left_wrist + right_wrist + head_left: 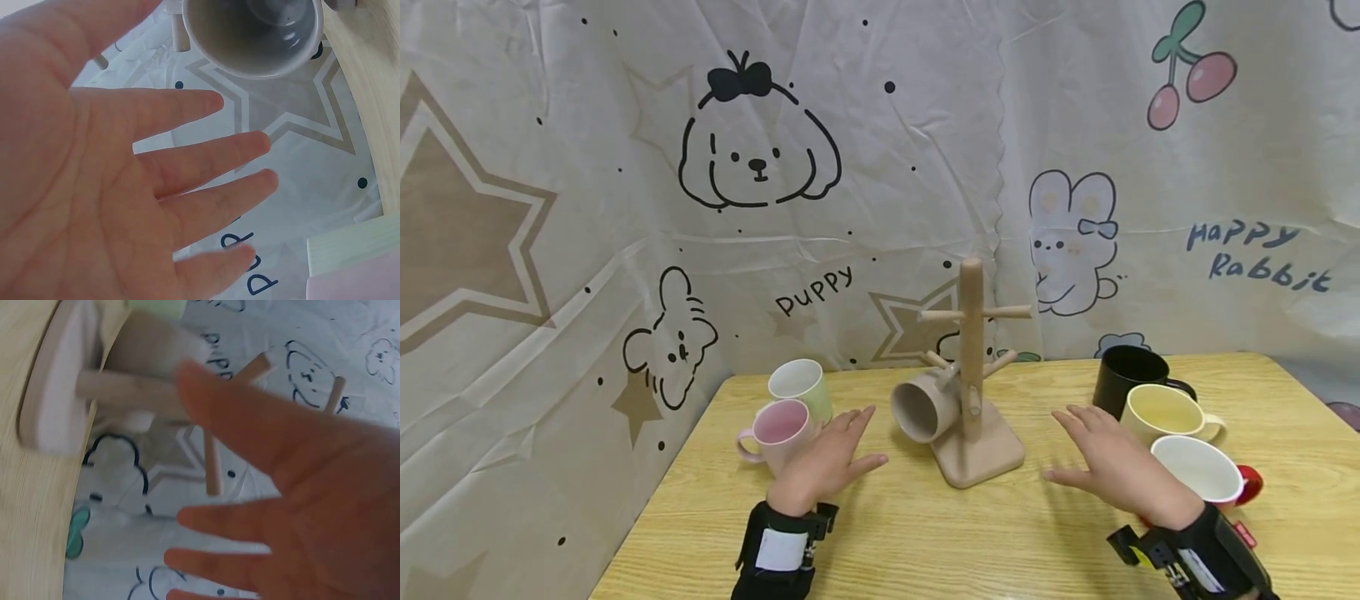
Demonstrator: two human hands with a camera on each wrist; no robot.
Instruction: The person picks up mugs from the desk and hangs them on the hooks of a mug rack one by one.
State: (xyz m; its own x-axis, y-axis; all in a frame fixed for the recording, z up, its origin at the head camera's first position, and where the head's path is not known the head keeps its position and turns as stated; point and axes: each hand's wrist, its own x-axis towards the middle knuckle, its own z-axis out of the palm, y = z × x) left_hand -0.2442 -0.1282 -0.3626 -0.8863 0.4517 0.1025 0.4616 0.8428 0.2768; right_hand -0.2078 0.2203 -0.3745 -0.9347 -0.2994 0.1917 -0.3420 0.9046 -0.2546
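A wooden mug tree (972, 358) with several pegs stands at the middle of the table. On a low peg at its left hangs a greyish-beige mug (925, 406), its mouth turned toward the front left. My left hand (826, 460), fingers spread and holding nothing, hovers beside a pink mug (781, 433); a pale green mug (802, 387) is just behind that one. Out to the right, my right hand (1112, 467) is spread with no object in it, to the left of a yellow mug (1165, 412) and a white mug with a red handle (1198, 471).
A black mug (1127, 379) stands at the back right, behind the yellow one. The light wooden table (925, 542) meets a printed cloth backdrop (880, 167) at its far and left edges. Bare wood shows between my hands, in front of the mug tree's base.
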